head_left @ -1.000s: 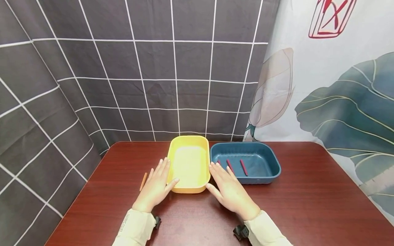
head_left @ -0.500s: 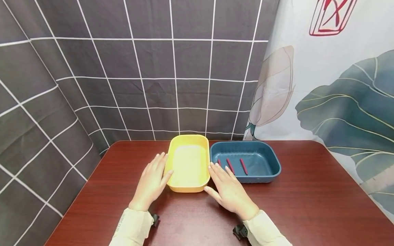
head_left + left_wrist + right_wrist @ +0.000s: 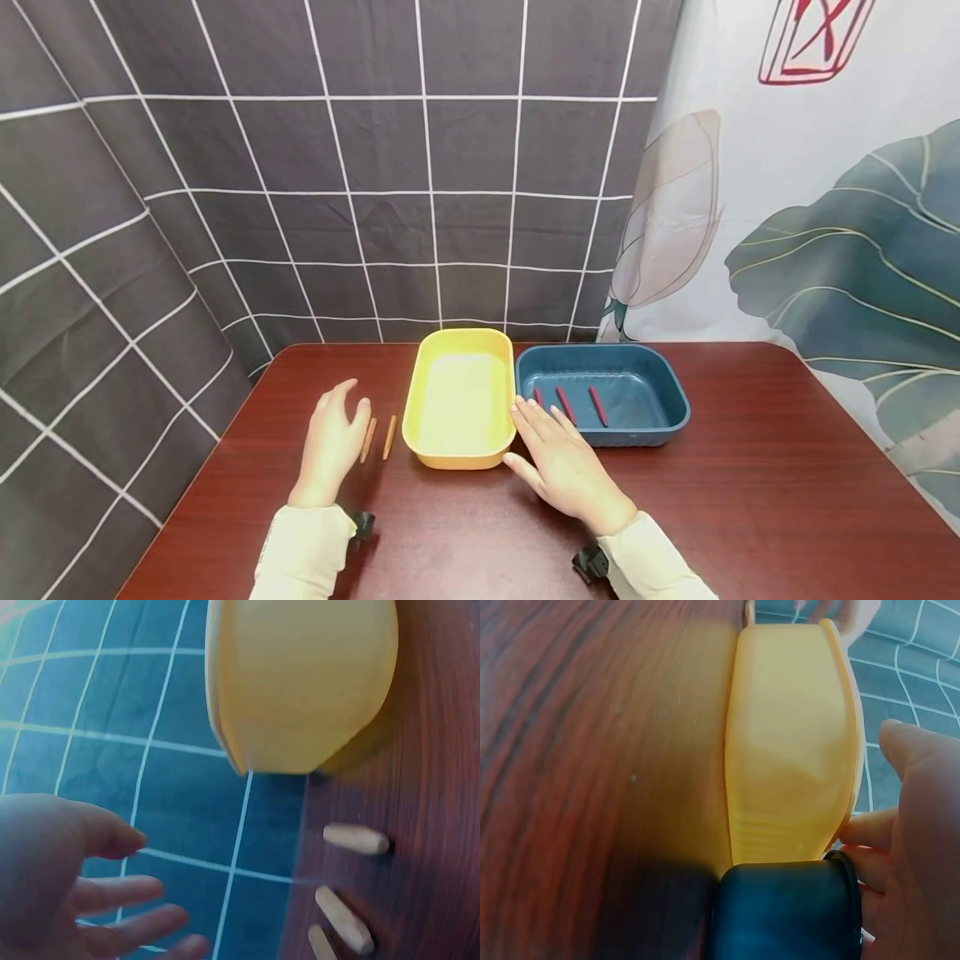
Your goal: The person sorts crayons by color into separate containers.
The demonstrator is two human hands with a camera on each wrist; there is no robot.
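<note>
My left hand [image 3: 332, 442] is over the table left of the yellow tub [image 3: 459, 461], thumb and fingers spread with nothing between them. Beside its thumb lie two orange-brown, crayon-like sticks [image 3: 389, 438]. The left wrist view shows a third stick [image 3: 321, 943] at its lower edge. My right hand [image 3: 566, 471] rests with straight fingers at the tub's right rim, where it adjoins the blue tub [image 3: 637, 437]. Several dark red sticks [image 3: 597, 407] lie in the blue tub, partly behind the right fingers. In the right wrist view, the fingertips [image 3: 859, 831] meet the yellow rim.
Both tubs stand side by side near the far edge of the red-brown table [image 3: 750, 467]. Behind the table hangs a dark cloth [image 3: 390, 225] with white grid lines, and a white cloth [image 3: 682, 292] with printed leaves hangs to the right.
My left hand has let go of the yellow tub's left side and moved left, uncovering the orange-brown sticks. The right hand has stayed at the tub's right rim.
</note>
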